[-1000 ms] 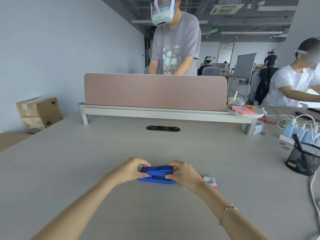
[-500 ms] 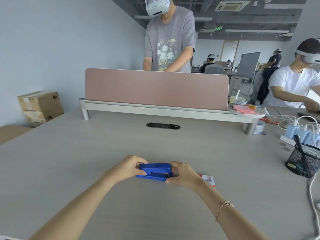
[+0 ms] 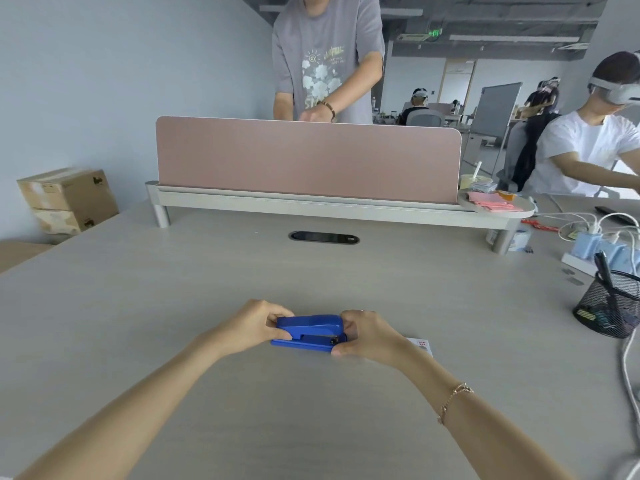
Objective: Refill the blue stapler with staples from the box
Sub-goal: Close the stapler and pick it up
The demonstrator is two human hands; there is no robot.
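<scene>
Both hands, left hand (image 3: pixel 254 323) & right hand (image 3: pixel 369 336), still clamp blue stapler (image 3: pixel 309 332), now level on desk (image 3: pixel 311 410); still shut, box (image 3: pixel 420 345) untouched.

Two bare forearms are in view, both uncovered from elbow to wrist; no sleeve edge shows. The left hand (image 3: pixel 254 323) carries no ring, watch or band that can be seen. The right hand (image 3: pixel 369 336) is likewise bare. On the right wrist sits a thin chain bracelet (image 3: pixel 453 400), rose-gold in tone, with fine links and a small charm or clasp at its upper end. Nails are too small to judge.
</scene>
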